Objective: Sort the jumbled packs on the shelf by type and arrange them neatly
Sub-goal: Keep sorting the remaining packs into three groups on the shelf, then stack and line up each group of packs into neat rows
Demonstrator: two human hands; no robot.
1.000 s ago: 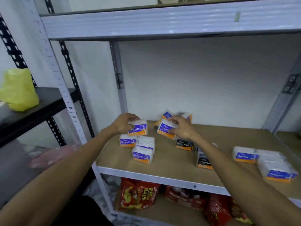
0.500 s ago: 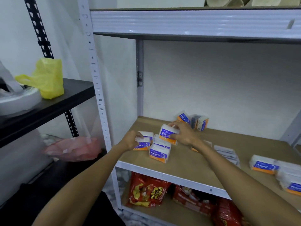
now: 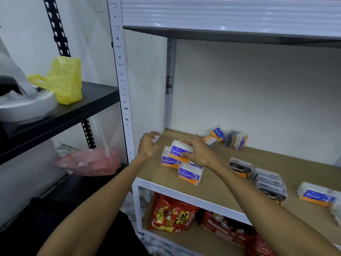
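Observation:
On the wooden shelf (image 3: 217, 189) my right hand (image 3: 198, 151) grips a blue-and-orange Smooth pack (image 3: 178, 151) and holds it on top of the Smooth packs at the shelf's left end. A second Smooth pack (image 3: 168, 160) stands under it, a third (image 3: 190, 174) in front. My left hand (image 3: 147, 145) hovers empty just left of the group, fingers apart. Black Charcoal packs (image 3: 239, 168) and a row of them (image 3: 270, 185) lie to the right. A Round pack (image 3: 318, 194) lies at far right. Jumbled packs (image 3: 227, 138) sit by the back wall.
A white steel upright (image 3: 122, 85) stands left of my left hand. The shelf above (image 3: 230, 19) overhangs. Red snack bags (image 3: 171, 213) fill the shelf below. On the black rack to the left are a yellow bag (image 3: 64, 80) and a white object (image 3: 27, 106).
My left hand has let go of its Smooth pack, now standing on the shelf, and opened. My right hand brought its Smooth pack left onto the group. The view has swung left.

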